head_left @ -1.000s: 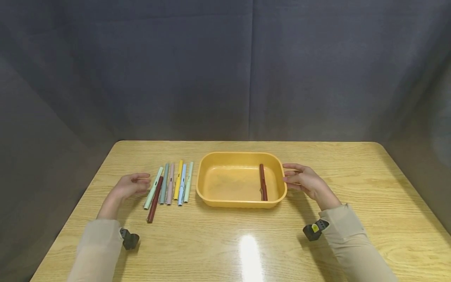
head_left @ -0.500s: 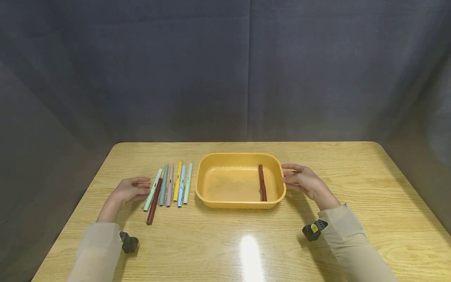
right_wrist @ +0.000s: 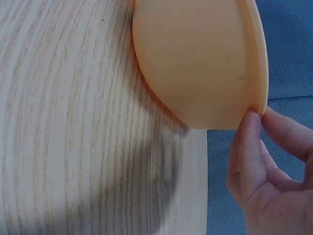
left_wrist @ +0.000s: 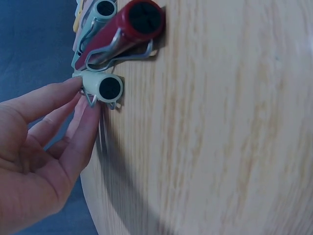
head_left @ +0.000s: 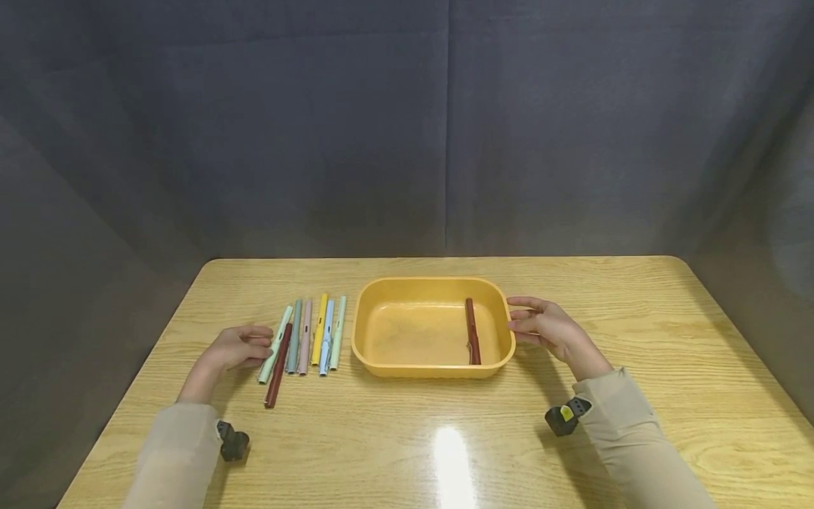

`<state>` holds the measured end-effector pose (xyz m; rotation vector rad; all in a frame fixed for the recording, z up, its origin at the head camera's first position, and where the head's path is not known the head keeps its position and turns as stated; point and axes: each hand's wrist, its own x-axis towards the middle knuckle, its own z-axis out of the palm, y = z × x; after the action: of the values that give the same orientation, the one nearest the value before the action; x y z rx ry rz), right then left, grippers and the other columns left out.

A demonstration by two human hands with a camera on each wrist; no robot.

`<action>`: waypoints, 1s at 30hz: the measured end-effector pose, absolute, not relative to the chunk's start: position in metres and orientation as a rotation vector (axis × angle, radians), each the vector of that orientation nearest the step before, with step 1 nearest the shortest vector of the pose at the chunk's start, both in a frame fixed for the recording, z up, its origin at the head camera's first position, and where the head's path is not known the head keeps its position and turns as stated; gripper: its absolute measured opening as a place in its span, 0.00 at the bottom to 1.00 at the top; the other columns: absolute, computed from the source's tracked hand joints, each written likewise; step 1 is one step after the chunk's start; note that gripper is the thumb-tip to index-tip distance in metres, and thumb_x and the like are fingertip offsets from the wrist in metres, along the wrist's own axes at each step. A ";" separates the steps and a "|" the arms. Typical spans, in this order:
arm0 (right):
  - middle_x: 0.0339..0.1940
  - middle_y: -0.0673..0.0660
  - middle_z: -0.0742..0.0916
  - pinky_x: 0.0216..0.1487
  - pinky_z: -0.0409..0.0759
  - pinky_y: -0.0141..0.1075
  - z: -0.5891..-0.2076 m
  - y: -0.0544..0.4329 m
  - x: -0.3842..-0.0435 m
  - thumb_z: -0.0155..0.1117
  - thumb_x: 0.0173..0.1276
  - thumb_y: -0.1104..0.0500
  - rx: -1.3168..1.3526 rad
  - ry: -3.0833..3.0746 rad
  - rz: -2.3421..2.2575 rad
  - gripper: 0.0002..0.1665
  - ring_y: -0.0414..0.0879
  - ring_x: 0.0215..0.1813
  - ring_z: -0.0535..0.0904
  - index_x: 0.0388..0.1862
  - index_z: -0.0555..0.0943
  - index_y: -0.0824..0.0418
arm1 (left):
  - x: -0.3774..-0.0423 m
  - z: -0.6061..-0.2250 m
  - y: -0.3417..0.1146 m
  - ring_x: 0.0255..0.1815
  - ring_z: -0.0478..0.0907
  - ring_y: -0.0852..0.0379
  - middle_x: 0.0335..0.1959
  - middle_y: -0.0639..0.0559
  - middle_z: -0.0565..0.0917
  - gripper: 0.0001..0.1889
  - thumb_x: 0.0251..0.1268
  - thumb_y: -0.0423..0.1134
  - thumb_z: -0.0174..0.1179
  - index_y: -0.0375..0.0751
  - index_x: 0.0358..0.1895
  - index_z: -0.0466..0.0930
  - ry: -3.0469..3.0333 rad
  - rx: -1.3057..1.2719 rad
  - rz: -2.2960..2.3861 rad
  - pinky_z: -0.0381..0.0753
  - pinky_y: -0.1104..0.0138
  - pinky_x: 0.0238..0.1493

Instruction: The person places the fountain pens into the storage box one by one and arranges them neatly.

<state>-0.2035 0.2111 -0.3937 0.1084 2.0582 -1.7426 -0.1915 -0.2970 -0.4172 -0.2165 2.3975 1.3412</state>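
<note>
My left hand (head_left: 237, 348) pinches the light green pen (head_left: 278, 338) at the left end of a row of pens; in the left wrist view, fingers lie on both sides of this pen (left_wrist: 102, 85) near its clip. A dark red pen (head_left: 278, 367) lies right beside it, closer to me. My right hand (head_left: 550, 328) holds the right rim of a yellow tray (head_left: 432, 370). The right wrist view has the thumb on the tray's outer wall (right_wrist: 195, 63) and a finger at its rim. Inside the tray, a brown-red pen (head_left: 473, 332) lies near the right end.
Between the left hand and the tray lie a grey-green pen (head_left: 295, 338), a mauve pen (head_left: 306, 339), a yellow pen (head_left: 319, 331), a light blue pen (head_left: 327, 339) and another pale green pen (head_left: 339, 334). A dark curtain (head_left: 407, 127) hangs behind the wooden table (head_left: 356, 445).
My left hand has moved slightly right and down onto the light green pen, and its fingers have closed on it. My right hand stays at the tray's rim. The view has shifted slightly.
</note>
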 end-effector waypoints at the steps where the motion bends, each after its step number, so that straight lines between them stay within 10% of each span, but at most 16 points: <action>1: 0.49 0.53 0.79 0.46 0.85 0.27 -0.394 0.211 -0.203 0.56 0.69 0.67 0.103 2.056 -1.744 0.37 0.32 0.39 0.80 0.73 0.54 0.71 | -0.191 -0.417 -0.296 0.40 0.79 0.67 0.61 0.24 0.70 0.30 0.62 0.29 0.59 0.19 0.65 0.61 2.392 -0.218 1.340 0.86 0.68 0.45; 30: 0.44 0.50 0.80 0.45 0.85 0.26 -0.393 0.212 -0.203 0.56 0.68 0.68 0.095 2.041 -1.760 0.38 0.33 0.39 0.81 0.73 0.53 0.72 | -0.192 -0.417 -0.289 0.42 0.82 0.59 0.55 0.25 0.76 0.27 0.62 0.30 0.57 0.16 0.61 0.64 2.408 -0.198 1.257 0.87 0.63 0.47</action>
<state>-0.2026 0.2117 -0.3934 0.0947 2.0407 -1.7597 -0.1917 -0.2893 -0.4168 -0.1985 2.4084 1.2572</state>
